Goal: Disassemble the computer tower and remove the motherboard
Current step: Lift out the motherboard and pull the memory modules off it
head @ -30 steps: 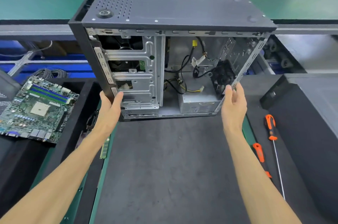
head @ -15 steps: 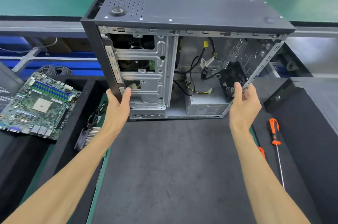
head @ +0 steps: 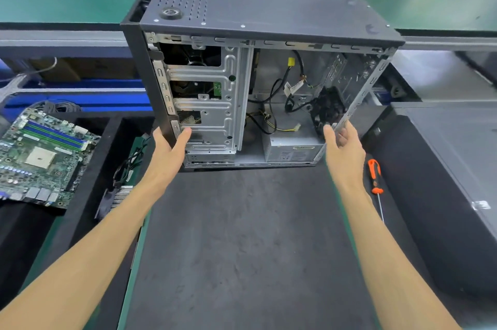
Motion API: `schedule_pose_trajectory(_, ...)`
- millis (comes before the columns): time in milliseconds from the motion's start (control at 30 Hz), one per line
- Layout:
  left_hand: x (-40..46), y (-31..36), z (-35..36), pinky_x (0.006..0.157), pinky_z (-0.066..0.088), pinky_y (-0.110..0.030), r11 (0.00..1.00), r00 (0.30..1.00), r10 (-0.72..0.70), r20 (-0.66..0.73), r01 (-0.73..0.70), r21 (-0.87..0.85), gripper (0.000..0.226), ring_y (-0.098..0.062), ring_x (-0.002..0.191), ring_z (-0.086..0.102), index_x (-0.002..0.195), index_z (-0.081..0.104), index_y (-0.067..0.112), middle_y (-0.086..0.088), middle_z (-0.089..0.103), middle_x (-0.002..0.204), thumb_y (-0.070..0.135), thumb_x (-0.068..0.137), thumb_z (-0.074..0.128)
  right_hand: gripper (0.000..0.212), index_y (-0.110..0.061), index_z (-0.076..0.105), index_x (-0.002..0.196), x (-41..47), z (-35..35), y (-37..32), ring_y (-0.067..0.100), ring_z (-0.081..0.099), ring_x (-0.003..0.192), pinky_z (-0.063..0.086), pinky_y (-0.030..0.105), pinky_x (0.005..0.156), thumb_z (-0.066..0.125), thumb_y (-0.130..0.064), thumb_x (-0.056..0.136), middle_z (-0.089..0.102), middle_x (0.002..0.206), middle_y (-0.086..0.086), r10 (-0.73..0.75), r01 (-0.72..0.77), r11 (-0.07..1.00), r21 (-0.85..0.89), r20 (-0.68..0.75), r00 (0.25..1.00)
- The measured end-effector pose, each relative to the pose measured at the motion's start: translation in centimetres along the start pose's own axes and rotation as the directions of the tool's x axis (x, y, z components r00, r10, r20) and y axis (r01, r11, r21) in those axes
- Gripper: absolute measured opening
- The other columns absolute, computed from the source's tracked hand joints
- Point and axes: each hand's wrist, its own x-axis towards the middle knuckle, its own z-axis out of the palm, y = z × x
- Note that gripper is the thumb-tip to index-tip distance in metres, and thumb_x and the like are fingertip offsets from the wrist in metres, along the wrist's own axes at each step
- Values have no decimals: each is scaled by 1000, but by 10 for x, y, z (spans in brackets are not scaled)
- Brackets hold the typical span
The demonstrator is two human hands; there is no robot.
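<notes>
Right hand (head: 343,146) loosened; left hand (head: 169,148) grips tower (head: 258,17) edge.

My right hand (head: 343,149) has loosened off the rear edge of the computer tower (head: 258,74): half a second ago its fingers wrapped the frame, now they barely touch it. The tower sits a little nearer the mat's (head: 242,249) right edge than a second ago.
</notes>
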Motion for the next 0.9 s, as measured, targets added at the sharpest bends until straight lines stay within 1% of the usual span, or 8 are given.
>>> schedule_pose_trajectory(100, -19, -10, 2, 104, 40, -32, 999, 991, 2, -132, -8, -44, 60, -9, 119, 53, 137, 31, 25, 5, 47, 135, 45, 90, 62, 51, -16, 48, 147, -27, -25, 12, 16, 55, 125, 42, 31, 104, 59, -33, 100, 59, 136, 2, 69, -70, 991, -110, -17, 997)
schedule_pose_trajectory(200, -61, -17, 14, 82, 41, -11, 974, 884, 190, -426, -225, -32, 29, 6, 92, 52, 116, 41, 19, -1, 41, 120, 14, 89, 52, 44, -14, 52, 141, -66, -58, 33, 22, 60, 112, 40, 29, 91, 59, -25, 99, 61, 126, 7, 133, -144, 969, -200, -64, 989)
schedule_pose_trajectory(267, -85, -19, 29, 72, 40, -11, 955, 865, 242, -440, -292, -48, 26, 5, 80, 48, 108, 42, 18, -4, 44, 112, 5, 86, 47, 46, -11, 52, 140, -88, -80, 47, 26, 61, 108, 46, 36, 93, 61, -25, 97, 60, 125, 12, 198, -216, 938, -271, -94, 976)
schedule_pose_trajectory(433, -127, -18, 97, 63, 44, -21, 990, 990, 142, -4, -142, -17, 17, 4, 67, 52, 104, 44, 22, 3, 56, 92, 9, 93, 49, 53, -5, 49, 141, -122, -129, 68, 32, 57, 112, 43, 36, 90, 65, -27, 95, 56, 130, 18, 275, -314, 856, -412, -152, 949)
schedule_pose_trajectory(533, -147, -14, 148, 77, 55, -36, 995, 941, 27, 337, -59, 85, 16, -17, 90, 65, 110, 48, 22, 1, 61, 94, 16, 95, 51, 58, -4, 45, 144, -127, -146, 80, 27, 55, 104, 42, 34, 85, 65, -29, 96, 54, 132, 18, 295, -316, 829, -461, -120, 948)
schedule_pose_trajectory(633, -163, -7, 198, 84, 56, -46, 973, 841, -50, 539, -81, 217, 24, -22, 89, 67, 117, 46, 22, 0, 64, 92, 29, 95, 54, 59, -5, 44, 146, -124, -154, 90, 24, 55, 104, 42, 30, 84, 65, -30, 97, 55, 133, 17, 340, -327, 815, -478, -62, 938)
schedule_pose_trajectory(767, -172, -1, 264, 82, 56, -47, 913, 801, -95, 591, -167, 373, 45, -29, 86, 67, 125, 34, 18, -9, 65, 99, 42, 94, 56, 50, -10, 50, 140, -115, -156, 111, 23, 61, 108, 48, 34, 91, 65, -32, 97, 65, 115, 7, 381, -322, 810, -490, 21, 924)
schedule_pose_trajectory(900, -178, -9, 318, 76, 51, -40, 829, 864, -85, 497, -215, 516, 40, -37, 86, 63, 111, 32, 18, -14, 64, 103, 41, 92, 59, 24, -16, 60, 117, -101, -156, 128, 25, 65, 100, 52, 38, 86, 64, -27, 96, 70, 100, 0, 355, -252, 790, -559, 82, 931)
